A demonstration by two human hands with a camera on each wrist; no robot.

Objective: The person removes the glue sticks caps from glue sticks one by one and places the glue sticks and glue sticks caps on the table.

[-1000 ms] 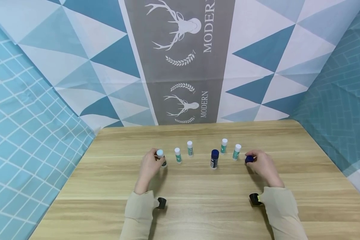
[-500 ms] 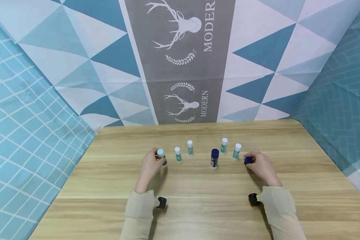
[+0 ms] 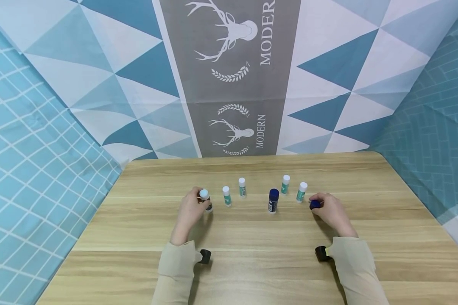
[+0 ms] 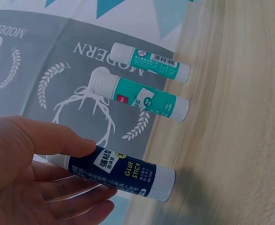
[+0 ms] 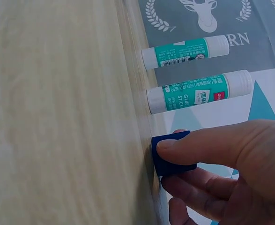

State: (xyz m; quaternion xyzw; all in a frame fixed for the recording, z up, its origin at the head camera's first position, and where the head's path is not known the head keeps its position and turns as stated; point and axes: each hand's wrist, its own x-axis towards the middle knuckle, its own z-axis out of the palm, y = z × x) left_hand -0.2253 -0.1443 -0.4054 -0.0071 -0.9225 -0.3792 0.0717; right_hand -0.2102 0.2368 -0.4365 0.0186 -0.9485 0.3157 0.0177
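Observation:
My left hand [image 3: 191, 209] pinches an upright navy glue stick [image 4: 123, 173] with a white cap, thumb on one side and fingers on the other. The stick's white base is close over the wooden tabletop. My right hand [image 3: 331, 210] pinches a short, plain dark blue piece [image 5: 172, 157], about as long as a glue-stick cap, low at the table surface; the fingers partly hide it. Beside the left hand stand two green-and-white glue sticks, the nearer one [image 4: 146, 98] and the farther one [image 4: 149, 63]. Two more, the nearer [image 5: 198, 93] and the farther [image 5: 186, 51], stand beside the right hand.
Between the hands, a navy glue stick [image 3: 273, 201] with a dark blue cap stands on the wooden table [image 3: 252, 262]. A patterned cloth [image 3: 236, 84] hangs behind the table's back edge. Blue cloths hang at the left [image 3: 34, 169] and right [image 3: 439, 127].
My right hand has shifted slightly left with the dark blue piece in its grip. The left hand keeps hold of its glue stick, nearly still. The standing glue sticks remain in place.

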